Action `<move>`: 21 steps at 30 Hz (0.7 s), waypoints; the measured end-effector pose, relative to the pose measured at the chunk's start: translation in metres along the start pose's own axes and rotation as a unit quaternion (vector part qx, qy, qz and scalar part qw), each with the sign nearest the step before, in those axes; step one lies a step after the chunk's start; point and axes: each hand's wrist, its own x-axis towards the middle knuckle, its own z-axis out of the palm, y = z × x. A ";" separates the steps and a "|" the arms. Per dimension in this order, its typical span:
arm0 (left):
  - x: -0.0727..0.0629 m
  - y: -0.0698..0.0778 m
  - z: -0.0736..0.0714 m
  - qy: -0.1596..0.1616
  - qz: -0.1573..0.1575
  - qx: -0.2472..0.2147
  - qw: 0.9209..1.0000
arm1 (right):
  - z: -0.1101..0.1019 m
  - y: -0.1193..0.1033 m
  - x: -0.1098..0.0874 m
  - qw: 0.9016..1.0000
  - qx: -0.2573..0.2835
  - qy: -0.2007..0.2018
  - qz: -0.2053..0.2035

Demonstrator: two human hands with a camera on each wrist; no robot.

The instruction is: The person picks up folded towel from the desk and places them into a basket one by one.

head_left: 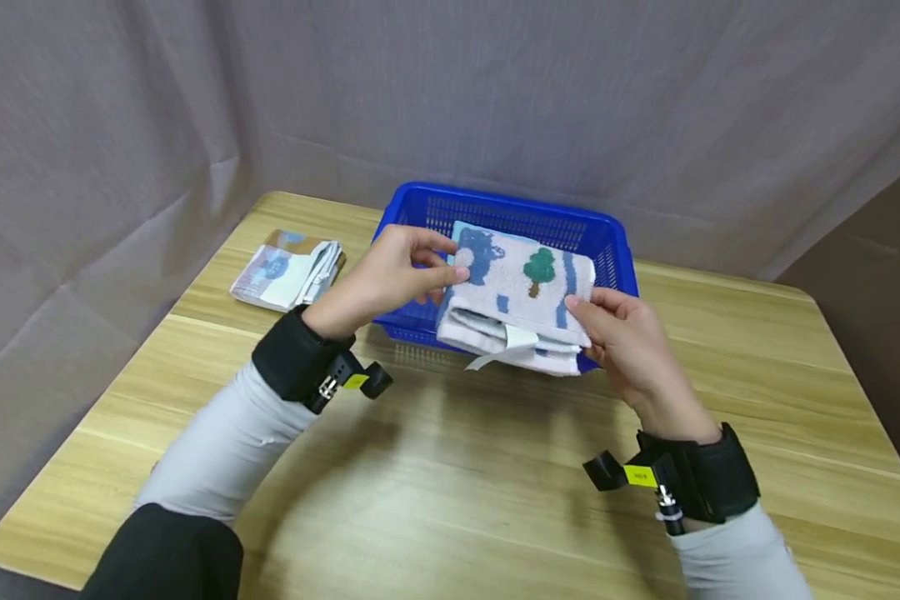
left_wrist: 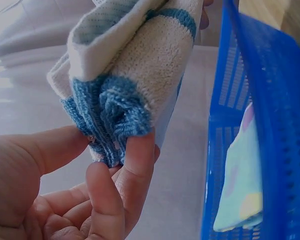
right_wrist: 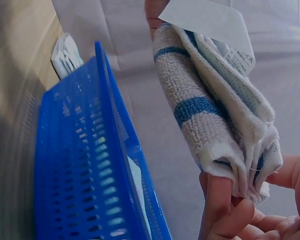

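A folded white towel [head_left: 521,287] with blue patterns and a green tree is held above the blue plastic basket [head_left: 412,325]. My left hand [head_left: 390,275] pinches its left edge, thumb on top and fingers beneath. At the opposite edge, my right hand [head_left: 630,346] grips it the same way. A white label [right_wrist: 210,25] hangs from the towel's near side. Inside the basket lies another cloth, pale green with yellow and purple spots [left_wrist: 240,185]; the held towel hides most of it in the head view.
Left of the basket, a folded towel [head_left: 292,271] in white, blue and brown lies on the wooden table [head_left: 450,500]. A grey curtain [head_left: 450,100] hangs behind the table. Each wrist wears a black strap with a small camera.
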 end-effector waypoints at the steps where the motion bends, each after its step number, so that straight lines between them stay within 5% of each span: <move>1: 0.004 0.001 -0.002 -0.003 -0.003 -0.001 1.000 | -0.001 -0.003 0.003 1.000 -0.004 0.002 0.003; 21: 0.072 0.010 -0.016 -0.008 -0.062 0.012 0.998 | -0.008 -0.030 0.071 0.994 -0.087 0.023 0.063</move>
